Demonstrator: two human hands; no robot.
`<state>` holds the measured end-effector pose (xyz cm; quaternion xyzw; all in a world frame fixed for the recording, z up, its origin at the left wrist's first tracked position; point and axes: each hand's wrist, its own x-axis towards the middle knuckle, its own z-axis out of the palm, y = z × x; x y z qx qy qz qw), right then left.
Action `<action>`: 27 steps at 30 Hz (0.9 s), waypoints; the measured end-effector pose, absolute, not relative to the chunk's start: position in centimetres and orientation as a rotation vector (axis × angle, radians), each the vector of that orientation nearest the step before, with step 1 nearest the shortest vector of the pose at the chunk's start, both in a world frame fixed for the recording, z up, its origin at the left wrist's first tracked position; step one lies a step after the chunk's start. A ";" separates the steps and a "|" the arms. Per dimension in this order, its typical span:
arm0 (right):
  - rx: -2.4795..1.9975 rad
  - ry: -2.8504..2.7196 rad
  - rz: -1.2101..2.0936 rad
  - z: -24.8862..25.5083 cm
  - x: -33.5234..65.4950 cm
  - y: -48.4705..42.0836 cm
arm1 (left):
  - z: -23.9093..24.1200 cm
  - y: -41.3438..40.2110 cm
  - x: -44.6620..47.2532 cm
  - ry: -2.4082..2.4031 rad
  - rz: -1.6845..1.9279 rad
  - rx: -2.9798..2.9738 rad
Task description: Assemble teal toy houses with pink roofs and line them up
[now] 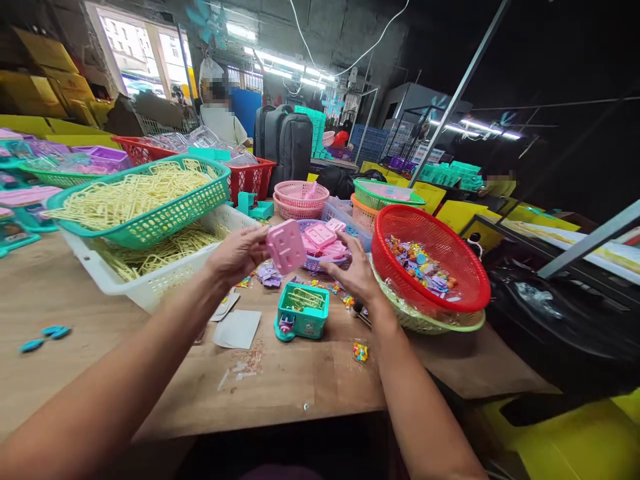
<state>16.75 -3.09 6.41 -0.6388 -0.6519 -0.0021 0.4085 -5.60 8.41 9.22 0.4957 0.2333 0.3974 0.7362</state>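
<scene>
A pink plastic panel [287, 247], with small raised shapes on its face, is gripped at its left edge by my left hand [239, 253]. To the right of it my right hand [354, 272] hangs with thumb and fingers apart, holding nothing. Below and between both hands stands a teal plastic box [309, 325] with yellow strands inside and a small purple part on its front left. Behind the hands, a purple basket [314, 267] carries more pink panels [323, 235]. Small purple pieces [270, 275] lie on the table near my left hand.
At left, a teal basket [165, 223] of yellow strands rests on a white crate [143, 291]. A red basket [463, 280] of small colourful pieces tilts at right. White paper [237, 329], a colourful packet [360, 352] and blue pieces [56, 331] lie on the table. A person [220, 120] sits beyond.
</scene>
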 end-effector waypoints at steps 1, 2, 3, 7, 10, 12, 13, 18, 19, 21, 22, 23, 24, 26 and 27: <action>-1.505 -1.673 0.025 7.0 15.8 -4.6 | 9.3 6.7 -5.0 0.495 0.814 1.024; -1.430 -1.731 0.029 7.4 14.9 -6.2 | 9.3 5.0 -4.3 0.467 0.746 0.986; -1.385 -1.796 0.013 7.7 14.2 -7.7 | 9.3 3.4 -3.7 0.435 0.679 0.969; -1.435 -1.897 -0.033 7.2 13.0 -13.2 | 8.6 -0.3 -2.9 0.389 0.548 1.213; -1.559 -1.894 0.120 4.8 12.9 -16.4 | 7.1 0.9 -4.0 0.370 0.605 1.829; -1.587 -1.971 0.279 2.8 12.7 -17.8 | 5.7 2.7 -4.9 0.336 0.616 2.216; -1.598 -2.006 0.347 1.9 12.5 -18.3 | 5.0 3.5 -5.2 0.329 0.565 2.349; -1.693 -2.097 0.473 0.3 12.9 -18.9 | 2.3 5.3 -6.0 0.424 0.262 2.511; -1.674 -2.140 0.502 0.5 13.3 -18.8 | 2.1 5.3 -6.2 0.452 0.267 2.508; -1.639 -2.226 0.574 1.0 14.0 -18.6 | 1.9 5.1 -6.5 0.492 0.293 2.505; -1.643 -2.260 0.610 1.3 14.2 -18.4 | 1.9 4.9 -6.6 0.499 0.310 2.511; -1.667 -2.287 0.639 1.5 14.4 -18.2 | 1.9 4.8 -6.8 0.496 0.331 2.522; -1.706 -2.300 0.656 1.7 14.4 -18.0 | 1.8 4.6 -7.0 0.487 0.360 2.536; -1.789 -2.298 0.656 1.8 14.1 -17.5 | 1.6 4.2 -7.5 0.459 0.436 2.573; -1.827 -2.285 0.637 1.8 13.9 -17.2 | 1.4 4.0 -7.7 0.434 0.472 2.593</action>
